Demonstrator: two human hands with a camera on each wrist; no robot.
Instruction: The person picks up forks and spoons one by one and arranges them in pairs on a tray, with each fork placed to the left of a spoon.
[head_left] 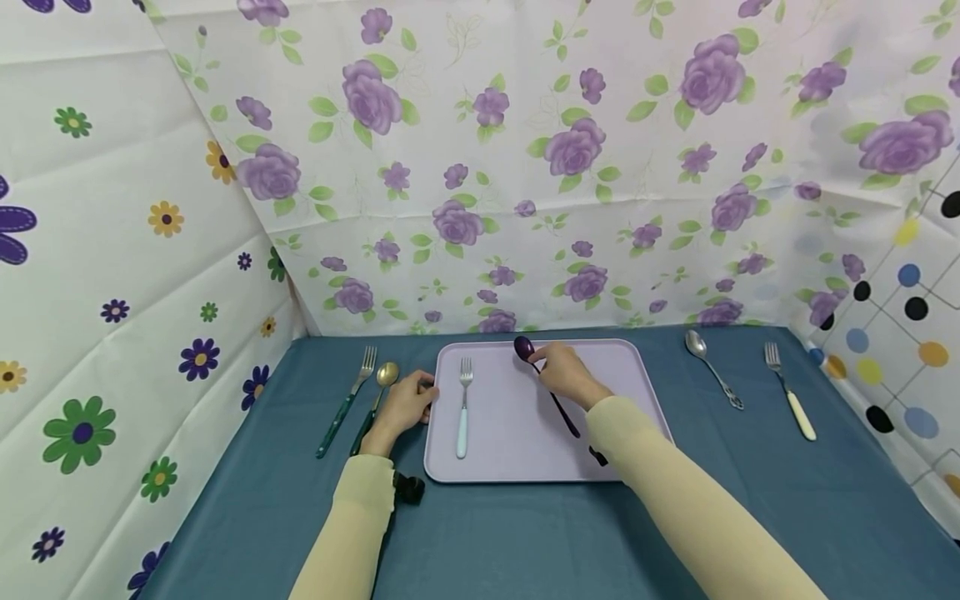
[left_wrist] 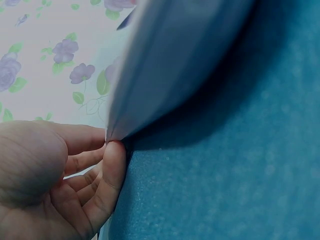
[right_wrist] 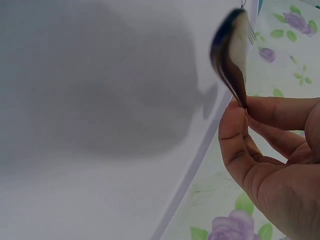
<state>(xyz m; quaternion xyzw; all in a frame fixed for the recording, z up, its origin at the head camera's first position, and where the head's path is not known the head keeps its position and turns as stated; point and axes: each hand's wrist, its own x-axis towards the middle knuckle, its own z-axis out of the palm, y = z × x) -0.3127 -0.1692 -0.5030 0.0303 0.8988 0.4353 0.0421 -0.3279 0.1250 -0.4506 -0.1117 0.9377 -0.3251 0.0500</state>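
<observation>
A dark purple spoon [head_left: 523, 347] slants over the pale lilac tray [head_left: 517, 471], bowl toward the back. My right hand [head_left: 567, 377] pinches it between thumb and finger at the neck, just below the bowl; the right wrist view shows the shiny bowl [right_wrist: 231, 52] above the fingertips. At the tray's left side, my left hand [head_left: 405, 403] pinches the rim, and the left wrist view has the tray edge [left_wrist: 160, 65] between thumb and finger. On the left part of the tray lies a fork with a light blue handle [head_left: 462, 429], tines toward the back.
Left of the tray lie a green-handled fork [head_left: 343, 412] and a gold spoon [head_left: 387, 373] with a green handle, close by my left hand. To the right are an ornate silver spoon [head_left: 720, 379] and a cream-handled fork [head_left: 799, 414]. A flowered cloth wall [head_left: 517, 242] rises behind.
</observation>
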